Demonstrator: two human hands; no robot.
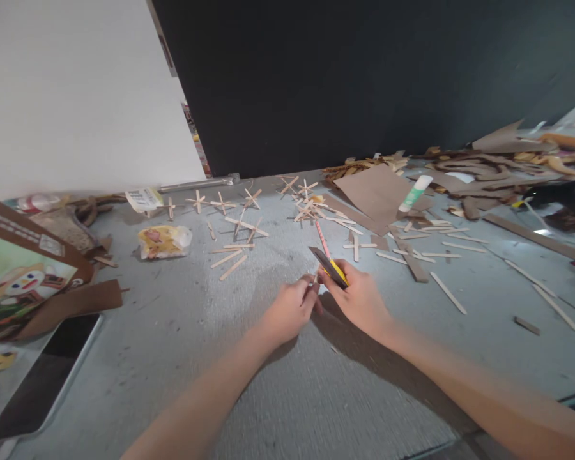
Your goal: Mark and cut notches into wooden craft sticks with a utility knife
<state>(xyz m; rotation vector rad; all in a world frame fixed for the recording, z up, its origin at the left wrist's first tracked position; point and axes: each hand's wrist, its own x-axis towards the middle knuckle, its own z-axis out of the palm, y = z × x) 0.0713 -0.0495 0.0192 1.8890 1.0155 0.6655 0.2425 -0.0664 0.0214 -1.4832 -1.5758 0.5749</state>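
Note:
My right hand (359, 299) is closed around a yellow and dark box cutter (334, 268), its dark end tilted up to the left. Close against it, my left hand (294, 306) pinches a small pale piece (315, 278) that looks like a bit of wooden stick; the fingers hide most of it. A red-and-white pencil-like rod (322, 237) shows just beyond the knife; I cannot tell whether it is held or lying down. Farther off lie crossed wooden sticks (252, 199) in star shapes, a loose pile of them (310, 207), and several single sticks (233, 268).
Right of my hands are a glue stick (416, 193), brown cardboard (371, 195) and scattered sticks (448, 292). Leftward lie a phone (48, 377), a printed box (26, 275) and a yellow packet (165, 242). A black panel (364, 76) stands behind the grey surface.

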